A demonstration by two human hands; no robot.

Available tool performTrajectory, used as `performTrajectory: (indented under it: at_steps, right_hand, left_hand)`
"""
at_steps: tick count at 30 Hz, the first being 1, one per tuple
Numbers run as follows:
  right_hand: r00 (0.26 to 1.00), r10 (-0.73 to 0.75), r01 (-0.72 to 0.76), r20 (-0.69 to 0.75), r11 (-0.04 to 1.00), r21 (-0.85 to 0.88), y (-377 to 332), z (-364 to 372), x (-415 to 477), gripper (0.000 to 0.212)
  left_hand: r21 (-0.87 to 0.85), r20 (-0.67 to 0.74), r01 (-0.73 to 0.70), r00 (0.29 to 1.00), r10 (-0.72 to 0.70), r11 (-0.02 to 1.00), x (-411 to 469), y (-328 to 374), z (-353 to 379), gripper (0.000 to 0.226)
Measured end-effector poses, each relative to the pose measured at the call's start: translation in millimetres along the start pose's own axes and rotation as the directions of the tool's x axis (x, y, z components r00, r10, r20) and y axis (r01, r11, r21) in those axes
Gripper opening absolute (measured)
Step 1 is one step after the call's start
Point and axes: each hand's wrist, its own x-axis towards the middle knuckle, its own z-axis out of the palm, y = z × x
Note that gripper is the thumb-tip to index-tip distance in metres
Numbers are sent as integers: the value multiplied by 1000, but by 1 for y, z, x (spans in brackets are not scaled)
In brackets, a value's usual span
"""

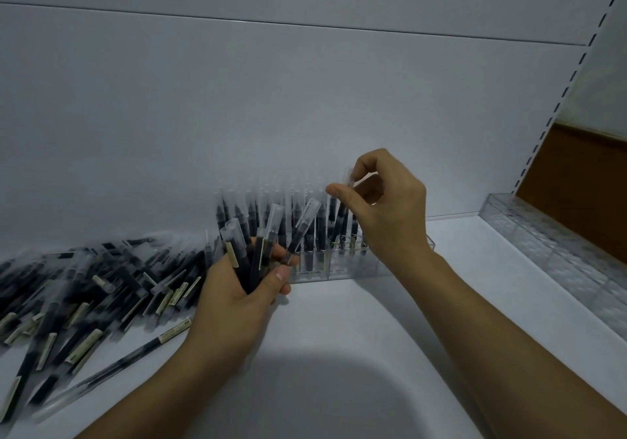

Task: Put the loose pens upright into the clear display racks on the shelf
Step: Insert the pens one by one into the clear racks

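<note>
Head view: a white shelf (339,353) meets a white back panel (271,99), with a slotted upright (576,75) at upper right. Loose pens (84,296) lie heaped at lower left. At centre, the left hand (237,289) grips a bundle of pens (251,252). The right hand (383,207) pinches one pen (346,201) by its cap over the partly filled clear rack (339,265).

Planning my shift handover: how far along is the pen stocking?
Done: many upright pens stand in the clear rack. In hand: the right hand pinches one pen by its cap over that rack, and the left hand grips a bundle. Left: a large pile of loose pens lies at left, and the side rack shows no pens.
</note>
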Motion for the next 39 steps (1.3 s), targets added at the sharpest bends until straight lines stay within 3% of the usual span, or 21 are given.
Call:
performTrajectory:
  at_steps: [13,19,22,24,27,32,34,39]
  right_hand:
    - [993,-77,86,86,991,-104,7,7,-8,22]
    - [993,-104,111,50,981,-157,3,-3,-15,22]
    - [999,9,-11,45,999,31,-6,-15,-21,21]
    - [987,103,-129,123,964,233,-15,-20,-22,16]
    - [948,174,-270,266,883,384,-24,-17,-25,19]
    - [900,207,-383,383,795,471,-32,-10,-32,40]
    - [895,231,-408,381,770,490,-33,-10,-31,43]
    - [898,291,-431,331,739,518,-33,-16,-23,40]
  left_hand:
    - [-6,9,-8,1000,8,1000,2,-2,-1,12]
    - [-15,3,-23,1000,23,1000,3,-4,-2,10]
    - [4,10,-42,999,42,999,3,-3,-2,11]
    - [-8,11,-42,999,42,999,2,-2,-1,11]
    - [8,24,-60,998,60,998,2,-1,-1,13]
    - [20,64,-74,995,73,997,3,-5,-4,14]
    - [-20,111,-67,991,69,998,3,-6,-5,7]
    - [9,126,-100,987,98,995,1,-2,-4,22]
